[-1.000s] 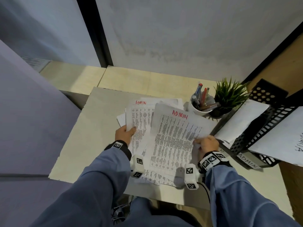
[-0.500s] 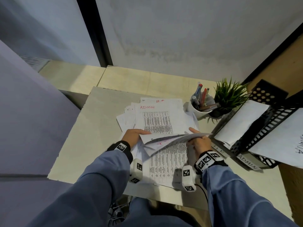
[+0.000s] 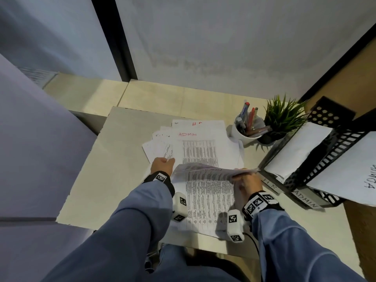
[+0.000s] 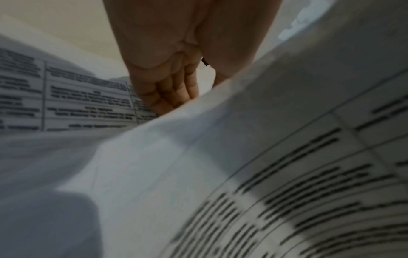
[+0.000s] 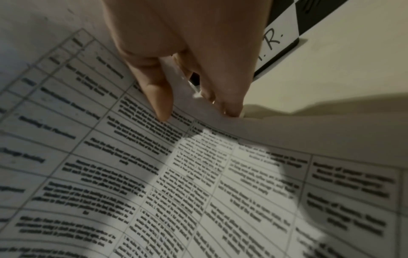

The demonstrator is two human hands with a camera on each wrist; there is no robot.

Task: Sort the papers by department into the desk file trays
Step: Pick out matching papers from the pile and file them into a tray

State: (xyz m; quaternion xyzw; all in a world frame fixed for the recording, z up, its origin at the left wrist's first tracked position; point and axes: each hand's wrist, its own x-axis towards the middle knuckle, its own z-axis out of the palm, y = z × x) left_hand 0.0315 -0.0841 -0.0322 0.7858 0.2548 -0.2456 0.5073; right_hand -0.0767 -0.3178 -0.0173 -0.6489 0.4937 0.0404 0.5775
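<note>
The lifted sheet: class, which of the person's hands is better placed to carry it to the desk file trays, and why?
Probably the right hand: it pinches the lifted sheet beside the desk file trays. The left hand rests on the paper pile, farther away.

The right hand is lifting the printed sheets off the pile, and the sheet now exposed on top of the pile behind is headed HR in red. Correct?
Not quite. The exposed sheet is headed ADMIN in red; the HR heading sits on the sheet behind it, as the head view shows. The right hand does pinch the lifted printed sheets.

right hand (image 3: 245, 181) pinching sheet edge; left hand (image 3: 162, 165) flat, fingers straight.
</note>
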